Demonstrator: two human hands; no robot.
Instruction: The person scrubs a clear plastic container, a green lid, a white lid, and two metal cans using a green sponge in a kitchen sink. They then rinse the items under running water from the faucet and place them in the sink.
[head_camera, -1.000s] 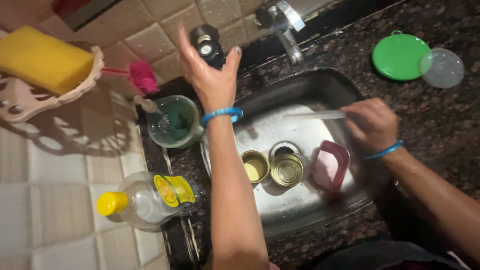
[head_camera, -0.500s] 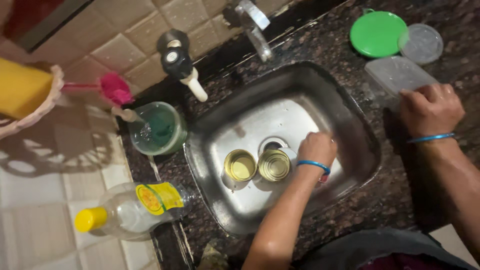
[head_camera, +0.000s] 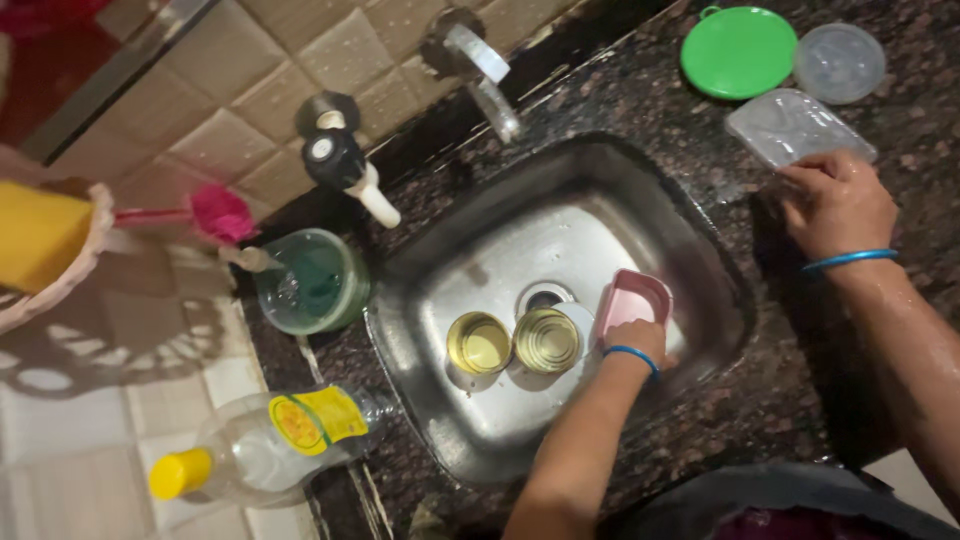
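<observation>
My left hand (head_camera: 635, 340) reaches down into the steel sink (head_camera: 560, 225) and grips the near edge of a small pink rectangular container (head_camera: 632, 298), which stands tilted by the drain. Just left of it two round steel cups (head_camera: 478, 342) (head_camera: 546, 340) stand upright on the sink floor; the left one holds yellowish liquid. My right hand (head_camera: 835, 205) rests palm down on the dark granite counter to the right of the sink. Its fingertips touch the edge of a clear rectangular lid (head_camera: 790, 125) lying flat there.
A green round lid (head_camera: 738, 52) and a clear round lid (head_camera: 838, 62) lie at the far right. The tap (head_camera: 485, 75) overhangs the sink's back rim. On the left are a green cup (head_camera: 312, 282), a lying yellow-capped bottle (head_camera: 270, 445), a pink brush (head_camera: 220, 213) and a yellow sponge (head_camera: 40, 235).
My left hand came down from the tap into the sink and took the pink container. My right hand carried the clear lid out of the sink and laid it on the counter.
</observation>
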